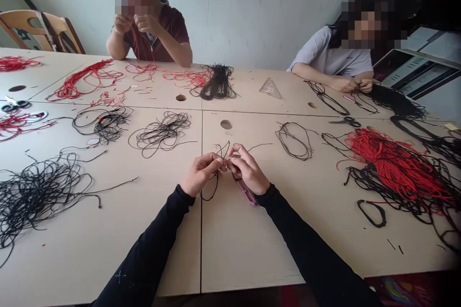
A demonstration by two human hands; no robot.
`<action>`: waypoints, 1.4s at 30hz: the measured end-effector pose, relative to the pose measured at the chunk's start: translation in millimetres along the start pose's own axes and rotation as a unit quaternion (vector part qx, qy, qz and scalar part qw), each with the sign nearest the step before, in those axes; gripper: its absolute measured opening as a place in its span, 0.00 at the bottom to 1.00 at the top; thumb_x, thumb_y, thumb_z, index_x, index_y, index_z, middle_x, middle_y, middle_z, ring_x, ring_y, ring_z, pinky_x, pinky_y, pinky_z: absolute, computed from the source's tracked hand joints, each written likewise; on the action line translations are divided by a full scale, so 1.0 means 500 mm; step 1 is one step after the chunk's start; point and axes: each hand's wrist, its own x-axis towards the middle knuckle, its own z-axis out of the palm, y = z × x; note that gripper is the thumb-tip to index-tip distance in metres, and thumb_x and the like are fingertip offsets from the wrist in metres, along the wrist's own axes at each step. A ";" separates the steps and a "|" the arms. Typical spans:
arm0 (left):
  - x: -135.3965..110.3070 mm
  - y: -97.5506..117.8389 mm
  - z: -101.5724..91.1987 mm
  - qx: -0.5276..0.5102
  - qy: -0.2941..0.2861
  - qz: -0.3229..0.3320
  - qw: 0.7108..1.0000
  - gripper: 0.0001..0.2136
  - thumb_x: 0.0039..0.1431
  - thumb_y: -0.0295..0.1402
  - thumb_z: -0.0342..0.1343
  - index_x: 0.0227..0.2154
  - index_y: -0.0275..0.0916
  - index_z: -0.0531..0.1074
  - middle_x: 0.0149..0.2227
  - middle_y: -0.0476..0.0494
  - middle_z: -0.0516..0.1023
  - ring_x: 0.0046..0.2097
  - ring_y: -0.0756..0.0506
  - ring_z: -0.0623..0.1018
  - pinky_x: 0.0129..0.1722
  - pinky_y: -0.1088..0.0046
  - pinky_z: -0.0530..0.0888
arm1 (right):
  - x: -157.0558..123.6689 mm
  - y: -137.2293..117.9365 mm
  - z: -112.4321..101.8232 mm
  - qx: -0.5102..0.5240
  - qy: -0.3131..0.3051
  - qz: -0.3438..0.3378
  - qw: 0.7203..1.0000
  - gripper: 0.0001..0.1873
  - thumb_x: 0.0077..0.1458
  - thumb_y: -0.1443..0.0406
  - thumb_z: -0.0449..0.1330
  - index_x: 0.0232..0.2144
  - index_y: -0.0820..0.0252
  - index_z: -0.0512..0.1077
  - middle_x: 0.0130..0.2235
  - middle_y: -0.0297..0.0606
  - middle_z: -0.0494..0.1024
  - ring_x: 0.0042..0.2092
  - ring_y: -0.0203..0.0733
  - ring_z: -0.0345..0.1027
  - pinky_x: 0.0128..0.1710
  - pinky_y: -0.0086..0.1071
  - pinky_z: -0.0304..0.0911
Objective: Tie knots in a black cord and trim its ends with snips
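Observation:
My left hand (204, 171) and my right hand (249, 169) meet over the middle of the table, fingertips pinched close together on a thin black cord (216, 187). A loop of this cord hangs below my left fingers, and loose ends stick up and out beyond the fingertips. The exact spot where the cord is gripped is partly hidden by my fingers. Under my right hand lies a pair of purple-handled thread snips (247, 193), partly covered by the palm; whether the hand touches them I cannot tell.
Black cord bundles (36, 196) lie left, and a red and black cord pile (396, 163) lies right. Black scissors (345, 122), a clear triangle ruler (271, 88) and a coiled black cord (294, 140) lie farther off. Two people sit opposite, handling cords. The tabletop (237, 249) has round holes.

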 end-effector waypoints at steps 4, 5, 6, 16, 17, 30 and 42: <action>-0.002 0.009 0.003 0.052 -0.018 0.012 0.998 0.14 0.56 0.42 0.57 0.25 0.35 0.72 0.26 0.44 0.74 0.30 0.48 0.71 0.34 0.70 0.68 | 0.002 0.002 0.002 0.009 0.000 -0.024 1.000 0.05 0.60 0.61 0.51 0.36 0.56 0.58 0.23 0.27 0.61 0.23 0.31 0.48 0.22 0.25 0.46; -0.002 0.010 0.002 0.058 -0.009 0.013 0.998 0.13 0.56 0.41 0.57 0.25 0.35 0.72 0.26 0.45 0.74 0.30 0.48 0.71 0.34 0.70 0.68 | 0.003 0.004 0.001 0.005 0.003 -0.029 1.000 0.06 0.59 0.61 0.51 0.36 0.56 0.58 0.24 0.27 0.61 0.23 0.31 0.48 0.22 0.26 0.46; -0.001 0.010 0.001 0.061 0.007 0.013 0.998 0.13 0.56 0.41 0.56 0.25 0.35 0.72 0.25 0.45 0.73 0.30 0.48 0.71 0.35 0.70 0.68 | 0.004 0.006 0.000 -0.004 0.008 -0.032 0.999 0.06 0.59 0.61 0.52 0.37 0.56 0.59 0.24 0.27 0.61 0.23 0.31 0.48 0.22 0.26 0.46; 0.004 0.002 -0.018 0.132 0.248 0.117 0.953 0.10 0.56 0.39 0.57 0.26 0.39 0.75 0.32 0.45 0.71 0.41 0.45 0.69 0.41 0.70 0.67 | 0.010 0.016 -0.008 -0.150 0.066 -0.015 0.986 0.20 0.58 0.52 0.55 0.33 0.63 0.73 0.23 0.30 0.60 0.25 0.33 0.49 0.25 0.29 0.48; 0.002 0.005 -0.017 0.160 0.271 0.128 0.940 0.09 0.56 0.38 0.57 0.26 0.40 0.76 0.32 0.45 0.70 0.41 0.44 0.69 0.41 0.70 0.66 | 0.011 0.019 -0.009 -0.149 0.081 -0.010 0.985 0.20 0.57 0.51 0.55 0.33 0.63 0.73 0.23 0.29 0.59 0.25 0.33 0.49 0.25 0.29 0.48; -0.009 0.010 0.017 0.235 0.092 0.060 0.966 0.11 0.56 0.38 0.54 0.23 0.38 0.71 0.20 0.52 0.64 0.26 0.50 0.63 0.29 0.73 0.62 | 0.003 0.001 0.008 -0.111 0.045 -0.049 0.992 0.20 0.61 0.52 0.51 0.32 0.61 0.72 0.23 0.29 0.59 0.23 0.32 0.49 0.24 0.29 0.50; -0.005 0.009 0.015 0.234 0.070 0.027 0.969 0.18 0.58 0.46 0.52 0.23 0.36 0.74 0.22 0.48 0.71 0.25 0.50 0.66 0.27 0.73 0.63 | 0.003 0.000 0.006 0.022 0.061 -0.014 0.998 0.16 0.55 0.53 0.59 0.31 0.61 0.71 0.22 0.27 0.59 0.21 0.28 0.46 0.19 0.26 0.44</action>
